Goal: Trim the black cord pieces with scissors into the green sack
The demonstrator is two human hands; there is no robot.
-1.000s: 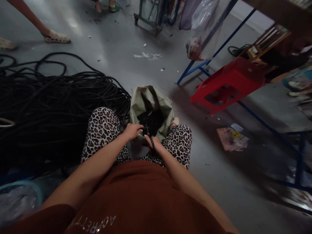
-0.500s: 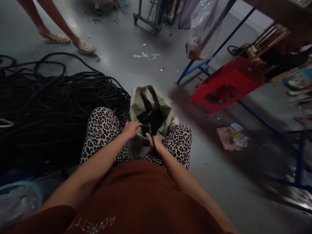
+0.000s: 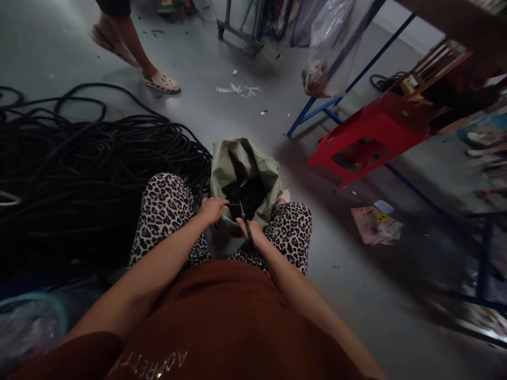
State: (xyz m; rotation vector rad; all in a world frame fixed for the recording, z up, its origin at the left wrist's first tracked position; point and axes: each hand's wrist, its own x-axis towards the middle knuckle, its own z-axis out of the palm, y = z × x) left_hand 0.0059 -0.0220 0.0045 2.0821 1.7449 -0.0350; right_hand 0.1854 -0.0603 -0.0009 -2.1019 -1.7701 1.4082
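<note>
Snipping black tubing (image 3: 233, 204) over sack (image 3: 237, 158) at 12 o'clock | left hand (image 3: 212, 209) pinching it | right hand (image 3: 250, 233) clamped on scissors (image 3: 244, 221) | next: blades square across.

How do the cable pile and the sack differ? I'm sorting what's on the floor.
The cable pile is black, sprawling and low; the sack is pale green, compact and stands open. The pile lies left of the knees, the sack between them. Both rest on the floor.
</note>
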